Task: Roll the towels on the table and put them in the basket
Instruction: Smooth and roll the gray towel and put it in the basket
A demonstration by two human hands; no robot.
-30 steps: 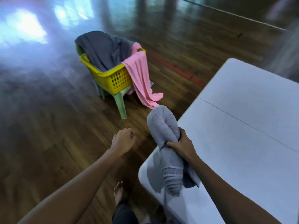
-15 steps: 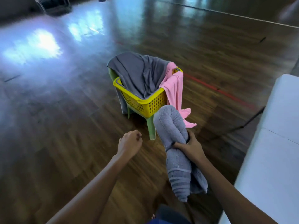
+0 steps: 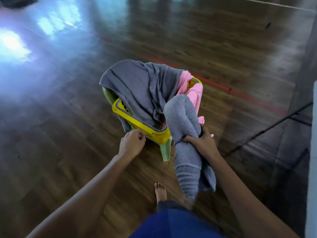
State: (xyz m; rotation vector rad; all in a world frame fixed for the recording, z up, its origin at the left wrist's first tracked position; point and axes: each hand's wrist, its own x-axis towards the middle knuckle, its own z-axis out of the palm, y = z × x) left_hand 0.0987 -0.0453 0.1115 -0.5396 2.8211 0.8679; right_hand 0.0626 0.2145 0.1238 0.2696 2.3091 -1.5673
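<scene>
Hands reach forward and down over a glossy wooden floor [image 3: 68, 152], which lies open and bare across the whole left side, with pale window glare in its far left corner. Left hand [image 3: 132, 143] has its fingers curled, the knuckles just at the near rim of the one yellow basket [image 3: 137, 121]; whether it pinches that rim or only touches it I cannot tell. That basket sits on a single green plastic chair [image 3: 165, 150], one leg showing below the near corner. Three towels are in view. One dark grey towel [image 3: 140, 86] is draped loose over the basket's far side and the chair back, spilling inside. One pink towel [image 3: 195, 93] hangs over the basket's right rim. A rolled grey towel [image 3: 185, 121] is gripped round its middle by the right hand [image 3: 200, 143], fingers and thumb wrapped about it; its upper end bends above the basket's near right corner, while the lower end and a loose flap dangle toward the floor. A bare foot [image 3: 160, 191] stands on the boards below, between the two arms. A red line [image 3: 240, 93] runs across the floor behind the basket. At the far right edge a thin white strip of the counter [image 3: 313, 169] shows, well apart from the basket, with free floor between them.
</scene>
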